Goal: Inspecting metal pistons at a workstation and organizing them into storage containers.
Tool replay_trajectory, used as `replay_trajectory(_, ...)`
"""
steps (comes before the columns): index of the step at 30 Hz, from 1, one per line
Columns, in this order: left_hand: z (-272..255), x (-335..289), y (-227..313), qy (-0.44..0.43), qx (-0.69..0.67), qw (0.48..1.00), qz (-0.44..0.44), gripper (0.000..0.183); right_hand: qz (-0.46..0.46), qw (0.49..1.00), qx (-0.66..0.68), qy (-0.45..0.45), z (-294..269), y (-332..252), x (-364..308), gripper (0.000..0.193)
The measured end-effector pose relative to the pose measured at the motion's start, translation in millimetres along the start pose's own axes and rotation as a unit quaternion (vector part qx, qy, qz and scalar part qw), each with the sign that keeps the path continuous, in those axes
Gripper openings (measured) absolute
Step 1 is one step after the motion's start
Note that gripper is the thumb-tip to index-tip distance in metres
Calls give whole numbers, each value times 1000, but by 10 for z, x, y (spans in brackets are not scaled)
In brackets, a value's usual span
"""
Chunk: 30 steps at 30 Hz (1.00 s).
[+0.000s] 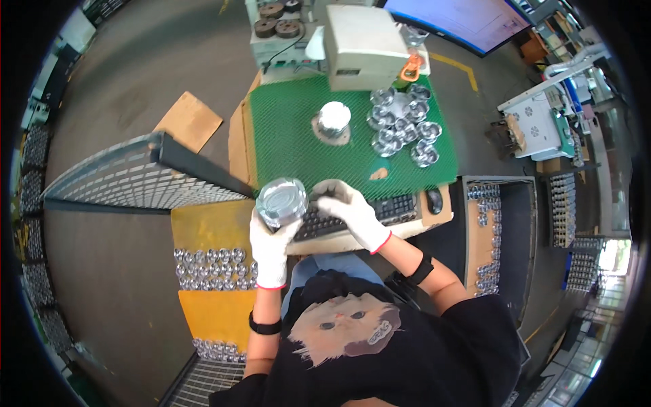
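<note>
My left hand (269,249), in a white glove with a red cuff edge, is closed round the side of a shiny round metal piston-like part (281,202). It holds the part up by the left end of the black keyboard (319,224). My right hand (347,209), gloved the same way, is over the keyboard, just right of the part and apart from it. Its fingers are bent, the thumb is apart from them, and I see nothing held. Beyond my hands, one more bright metal part (334,117) stands on the green mat (291,146).
Several metal parts (405,129) cluster at the mat's right, by a beige machine (364,47). A black mouse (434,201) lies right of the keyboard. Yellow boards (217,312) with rows of parts are at left, by a mesh panel (156,173). A dark bin (515,237) stands right.
</note>
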<state>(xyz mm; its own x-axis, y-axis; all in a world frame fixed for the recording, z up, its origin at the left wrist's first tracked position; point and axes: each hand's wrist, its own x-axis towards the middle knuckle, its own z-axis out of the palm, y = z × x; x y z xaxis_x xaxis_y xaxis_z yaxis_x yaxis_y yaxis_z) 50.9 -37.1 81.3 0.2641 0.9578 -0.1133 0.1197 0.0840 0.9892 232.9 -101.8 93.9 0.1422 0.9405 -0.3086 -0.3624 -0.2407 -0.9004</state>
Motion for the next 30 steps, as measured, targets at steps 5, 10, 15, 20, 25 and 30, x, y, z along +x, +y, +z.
replay_trajectory(5,521,214,44,-109,311,926,183,64,-113,932,-342,-39,-408,-84,131,93)
replay_trajectory(10,976,765,-188,-362,337,861,117,77,143,988,61,17,-1231,455,51,69)
replay_trajectory(15,1540,1848,-148,-260,438,856,85,76,233,863,419,158,-1433,592,-281,42)
replay_trajectory(20,1551,2351,-1951,-222,392,883,133,69,282,850,441,55,-1333,505,-103,38)
replay_trajectory(25,1330,2215,-1939,-74,291,941,157,65,163,974,144,58,-1311,325,544,73)
replay_trajectory(30,905,1380,-435,-7,230,970,75,88,-99,793,-587,131,-1310,107,1497,47)
